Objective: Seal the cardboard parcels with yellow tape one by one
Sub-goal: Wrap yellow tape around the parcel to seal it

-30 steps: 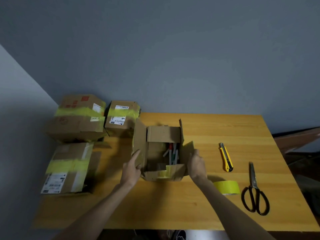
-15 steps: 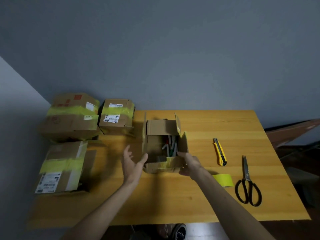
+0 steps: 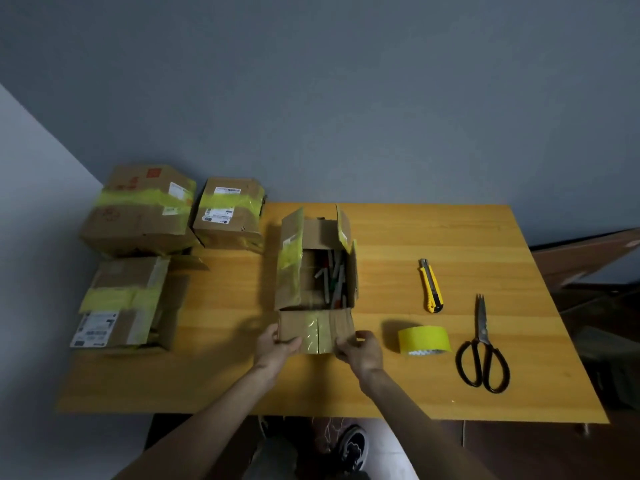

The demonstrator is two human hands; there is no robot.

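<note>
Your L grip (image 3: 275,349) & R grip (image 3: 362,351) each pinch the near flap (image 3: 317,327) of the open parcel (image 3: 323,233), prob. to fold it shut for taping, tape roll (image 3: 424,337) handy alongside.

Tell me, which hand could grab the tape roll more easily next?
Probably the right hand. The tape roll lies on the table close beside it, while the left hand, also holding the box flap, sits on the far side and would have to cross over.
</note>
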